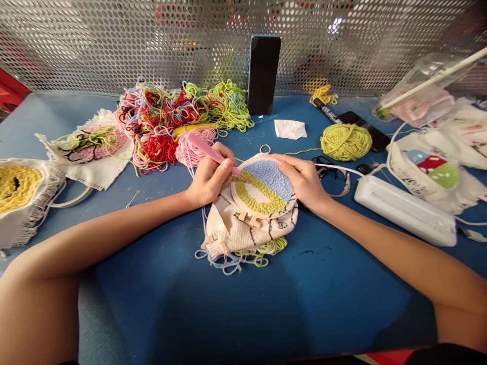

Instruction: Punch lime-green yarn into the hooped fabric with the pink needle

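Observation:
My left hand [215,175] is closed round a pink punch needle [209,150], its lower end at the left part of the hooped cloth. My right hand [302,181] grips the right rim of a round embroidery hoop [262,217]. Blue loops fill the upper right of the cloth [270,175]. A yellow-green band [249,200] curves round a bare cream patch. Loose cream cloth [224,228] bunches below the hoop, with light blue yarn ends [228,263] under it. The needle's tip is too small to make out.
A tangled heap of coloured yarn [163,109] and a pink skein [198,144] lie at the back left. An upright phone [264,76] leans on the perforated metal screen [114,45]. A yellow-green yarn ball [346,142] and a white power strip [405,208] are right. Finished pieces [433,167] lie further right.

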Available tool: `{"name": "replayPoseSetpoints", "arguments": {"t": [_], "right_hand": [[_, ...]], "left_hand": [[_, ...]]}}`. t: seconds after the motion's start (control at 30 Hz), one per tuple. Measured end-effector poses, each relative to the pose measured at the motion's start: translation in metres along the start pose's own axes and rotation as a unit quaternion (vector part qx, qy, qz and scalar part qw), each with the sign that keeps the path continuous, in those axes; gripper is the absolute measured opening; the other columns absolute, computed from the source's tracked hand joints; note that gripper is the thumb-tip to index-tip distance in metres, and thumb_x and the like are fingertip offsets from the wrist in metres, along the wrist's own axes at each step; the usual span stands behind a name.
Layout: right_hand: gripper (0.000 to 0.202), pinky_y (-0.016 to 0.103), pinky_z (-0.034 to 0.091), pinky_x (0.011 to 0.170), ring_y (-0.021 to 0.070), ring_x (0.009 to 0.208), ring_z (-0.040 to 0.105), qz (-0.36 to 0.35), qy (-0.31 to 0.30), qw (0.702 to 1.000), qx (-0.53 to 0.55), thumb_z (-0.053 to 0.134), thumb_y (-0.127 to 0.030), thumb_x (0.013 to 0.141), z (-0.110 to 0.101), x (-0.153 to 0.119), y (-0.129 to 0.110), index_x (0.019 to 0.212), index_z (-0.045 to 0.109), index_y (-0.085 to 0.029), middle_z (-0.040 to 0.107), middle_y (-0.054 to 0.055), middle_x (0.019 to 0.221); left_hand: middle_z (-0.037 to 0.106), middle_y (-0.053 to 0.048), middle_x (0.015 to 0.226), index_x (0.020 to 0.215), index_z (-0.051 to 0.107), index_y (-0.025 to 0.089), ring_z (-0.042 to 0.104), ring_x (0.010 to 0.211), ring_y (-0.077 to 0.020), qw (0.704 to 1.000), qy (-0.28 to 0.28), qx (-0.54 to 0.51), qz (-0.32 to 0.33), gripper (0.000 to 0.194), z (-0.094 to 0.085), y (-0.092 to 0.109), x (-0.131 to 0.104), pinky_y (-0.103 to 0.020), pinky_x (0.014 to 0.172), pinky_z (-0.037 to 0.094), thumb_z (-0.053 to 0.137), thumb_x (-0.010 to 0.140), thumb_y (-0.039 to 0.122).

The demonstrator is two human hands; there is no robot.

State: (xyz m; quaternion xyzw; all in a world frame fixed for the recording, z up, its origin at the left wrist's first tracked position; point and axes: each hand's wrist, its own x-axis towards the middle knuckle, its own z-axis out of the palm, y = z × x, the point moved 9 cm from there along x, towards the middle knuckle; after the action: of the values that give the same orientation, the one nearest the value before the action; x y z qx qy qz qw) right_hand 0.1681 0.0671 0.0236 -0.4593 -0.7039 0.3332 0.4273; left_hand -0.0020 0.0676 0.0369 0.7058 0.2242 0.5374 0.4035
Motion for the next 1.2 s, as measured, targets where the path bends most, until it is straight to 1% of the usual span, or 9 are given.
{"name": "replayPoseSetpoints", "arguments": {"t": [0.13, 0.43, 0.6, 0.7, 0.8, 0.87, 1.0, 1.13, 1.2], "right_hand": [[0.029, 0.035, 0.045, 0.09, 0.0197, 0.103, 0.06, 0.004, 0.002, 1.0, -0.009, 0.046, -0.029, 0.087, -0.001, 0.0, 0.002, 0.106, 0.067, -0.024, 0.066, 0.001, 0.111], [0.029, 0.035, 0.044, 0.092, 0.0192, 0.106, 0.059, -0.003, 0.006, 1.0, -0.004, 0.046, -0.028, 0.087, -0.002, -0.001, 0.002, 0.106, 0.067, -0.024, 0.065, 0.001, 0.112], [0.028, 0.036, 0.044, 0.093, 0.0192, 0.106, 0.059, -0.003, 0.007, 1.0, -0.001, 0.046, -0.028, 0.087, -0.002, -0.001, 0.003, 0.106, 0.066, -0.024, 0.065, 0.0, 0.112], [0.028, 0.036, 0.044, 0.093, 0.0194, 0.106, 0.059, -0.002, 0.002, 1.0, 0.002, 0.046, -0.028, 0.087, -0.002, -0.001, 0.004, 0.106, 0.066, -0.024, 0.065, 0.0, 0.113], [0.028, 0.035, 0.043, 0.094, 0.0193, 0.107, 0.058, -0.002, -0.001, 1.0, 0.006, 0.046, -0.028, 0.087, -0.002, -0.001, 0.003, 0.106, 0.066, -0.023, 0.065, 0.001, 0.113], [0.029, 0.035, 0.043, 0.095, 0.0191, 0.108, 0.057, -0.009, 0.003, 1.0, 0.008, 0.045, -0.027, 0.088, -0.003, -0.002, 0.0, 0.107, 0.066, -0.022, 0.065, 0.001, 0.114], [0.031, 0.035, 0.042, 0.096, 0.0194, 0.109, 0.057, -0.016, 0.006, 1.0, -0.003, 0.043, -0.027, 0.089, -0.004, -0.004, -0.006, 0.11, 0.065, -0.022, 0.064, 0.001, 0.115], [0.031, 0.034, 0.043, 0.094, 0.0195, 0.107, 0.058, -0.032, 0.016, 0.999, -0.009, 0.042, -0.027, 0.089, -0.005, -0.007, -0.013, 0.11, 0.065, -0.022, 0.064, 0.001, 0.114], [0.031, 0.033, 0.044, 0.092, 0.0192, 0.106, 0.058, -0.035, 0.017, 0.999, -0.007, 0.043, -0.027, 0.088, -0.005, -0.007, -0.013, 0.11, 0.065, -0.022, 0.065, 0.002, 0.113]], "left_hand": [[0.045, 0.002, 0.061, 0.081, 0.047, 0.02, 0.036, 0.041, -0.0046, 1.0, -0.007, 0.007, 0.004, 0.022, 0.0, 0.001, -0.002, -0.02, 0.035, 0.027, 0.045, 0.088, 0.041], [0.047, 0.001, 0.064, 0.079, 0.051, 0.018, 0.041, 0.044, -0.0049, 0.999, -0.029, 0.016, 0.014, 0.017, 0.005, 0.008, 0.0, -0.02, 0.036, 0.031, 0.049, 0.086, 0.033], [0.049, 0.0, 0.067, 0.078, 0.05, 0.018, 0.049, 0.055, -0.0086, 0.999, -0.012, 0.028, 0.031, 0.018, 0.001, 0.009, -0.001, -0.021, 0.044, 0.039, 0.05, 0.085, 0.034], [0.05, 0.0, 0.066, 0.079, 0.05, 0.019, 0.047, 0.051, -0.0077, 0.999, -0.024, 0.03, 0.027, 0.015, 0.003, 0.008, -0.002, -0.021, 0.042, 0.037, 0.05, 0.085, 0.033], [0.053, 0.0, 0.066, 0.079, 0.051, 0.018, 0.044, 0.048, -0.0069, 0.997, -0.04, 0.064, 0.03, 0.013, 0.006, 0.01, -0.002, -0.022, 0.041, 0.034, 0.052, 0.084, 0.03], [0.055, -0.002, 0.068, 0.078, 0.053, 0.017, 0.046, 0.051, -0.0077, 0.993, -0.047, 0.099, 0.039, 0.014, 0.008, 0.013, -0.001, -0.023, 0.044, 0.036, 0.052, 0.084, 0.029], [0.06, -0.004, 0.069, 0.079, 0.056, 0.015, 0.054, 0.057, -0.0097, 0.979, -0.091, 0.168, 0.069, 0.013, 0.018, 0.021, -0.001, -0.023, 0.049, 0.043, 0.051, 0.085, 0.026], [0.065, -0.006, 0.076, 0.081, 0.059, 0.014, 0.061, 0.07, -0.0131, 0.949, -0.171, 0.229, 0.132, 0.007, 0.038, 0.03, -0.006, -0.026, 0.062, 0.049, 0.054, 0.083, 0.019], [0.066, -0.007, 0.077, 0.081, 0.06, 0.015, 0.061, 0.073, -0.0139, 0.941, -0.193, 0.238, 0.141, 0.006, 0.044, 0.031, -0.007, -0.027, 0.066, 0.05, 0.055, 0.082, 0.018]]}}
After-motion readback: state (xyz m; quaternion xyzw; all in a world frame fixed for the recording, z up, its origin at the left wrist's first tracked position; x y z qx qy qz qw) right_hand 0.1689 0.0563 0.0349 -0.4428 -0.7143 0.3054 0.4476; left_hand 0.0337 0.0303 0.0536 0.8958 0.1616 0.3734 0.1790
